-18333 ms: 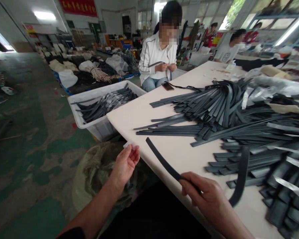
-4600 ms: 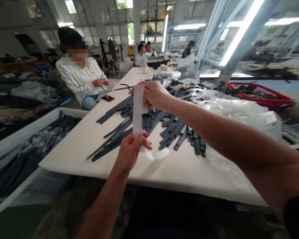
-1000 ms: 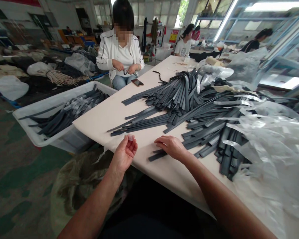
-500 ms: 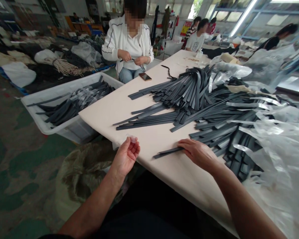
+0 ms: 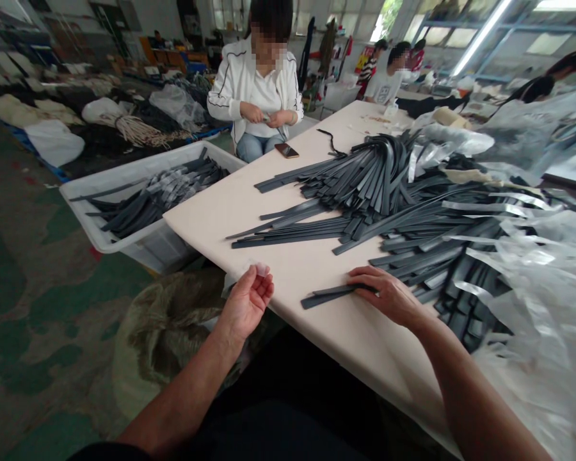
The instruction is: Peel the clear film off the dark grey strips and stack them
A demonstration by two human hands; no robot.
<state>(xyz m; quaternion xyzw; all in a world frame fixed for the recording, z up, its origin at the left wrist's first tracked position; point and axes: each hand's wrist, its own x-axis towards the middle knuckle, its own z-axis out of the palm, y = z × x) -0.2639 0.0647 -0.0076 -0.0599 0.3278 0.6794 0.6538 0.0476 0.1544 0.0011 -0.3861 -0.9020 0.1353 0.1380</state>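
Observation:
My left hand is at the table's near edge, palm up, fingers curled. Between its thumb and fingertips it pinches a small piece of clear plastic. My right hand rests low over the table with its fingers around the dark grey flat strips. The ends of these strips stick out to the left of the fingers; how many the hand grips cannot be made out. Just beyond both hands, a big heap of similar strips lies fanned over the pale table.
A white bin with more strips stands left of the table. Below is a greenish sack. Clear plastic sheeting covers the right side. A phone lies near a seated co-worker, whose hands are together.
The view has swung slightly left. My right fingers have shifted on the strips, and the strip ends lie somewhat farther apart. My left hand still pinches the plastic piece.

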